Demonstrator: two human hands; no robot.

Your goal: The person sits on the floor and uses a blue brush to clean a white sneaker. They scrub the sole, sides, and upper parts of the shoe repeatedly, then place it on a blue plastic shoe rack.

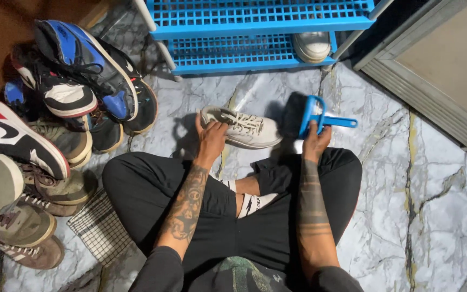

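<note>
I sit cross-legged on a marbled floor. My left hand point(211, 138) grips the heel end of a white lace-up sneaker point(247, 128) that lies on the floor in front of my knees. My right hand point(316, 141) holds a blue-handled brush point(312, 114) with dark bristles, right beside the sneaker's toe. Whether the bristles touch the shoe I cannot tell.
A heap of several sneakers point(55, 108) in blue, black, red and olive fills the left side. A blue plastic shoe rack point(244, 32) stands ahead, with one white shoe point(312, 46) on its lower shelf. A checked cloth point(98, 227) lies by my left thigh. A door frame point(433, 92) is at the right.
</note>
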